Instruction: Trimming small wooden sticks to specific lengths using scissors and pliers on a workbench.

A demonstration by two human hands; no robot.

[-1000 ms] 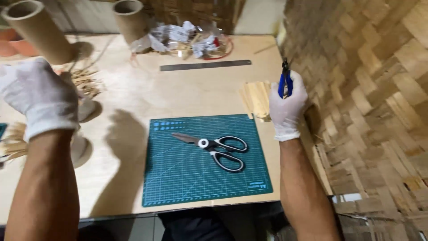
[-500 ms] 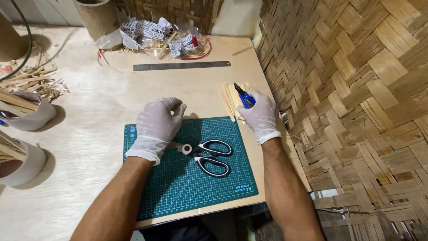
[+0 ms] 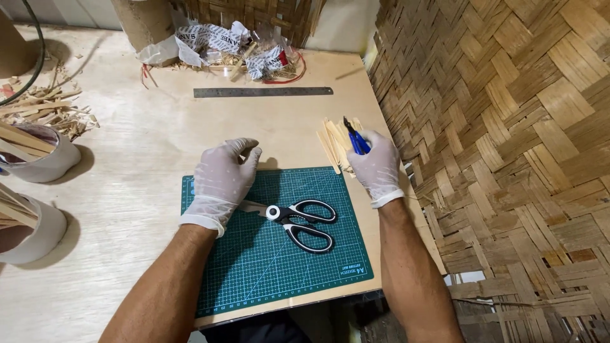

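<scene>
- Right hand (image 3: 376,168), in a white glove, is wrapped around a small blue-handled tool (image 3: 356,138) with a dark tip. Looks like pliers or a little cutter, but I can't tell which. The fingers are closed on it, tip pointing away from the person.
- That same hand sits right on a small stack of thin bamboo strips (image 3: 333,143) lying at the top right corner of the mat. Can't tell if it's pinching one or just resting there.
- Left hand (image 3: 222,183), also gloved, is flat and loose on the green cutting mat (image 3: 305,267), holding nothing. Its palm covers the blade end of the scissors (image 3: 298,220), which lie shut on the mat with the black-and-white handles pointing right.
- Progress-wise, my read: strips look already cut to similar length and piled, and nothing is laid out on the mat, so whatever gets made from them hasn't visibly begun.
- Further out: a metal ruler (image 3: 262,92) lies across the wooden table (image 3: 133,159), well beyond the mat.
- Two white cups (image 3: 44,166) of bamboo sticks at the left, with shavings behind them.
- Crumpled wrapping at the far edge, and a big woven bamboo panel (image 3: 502,140) along the right.
</scene>
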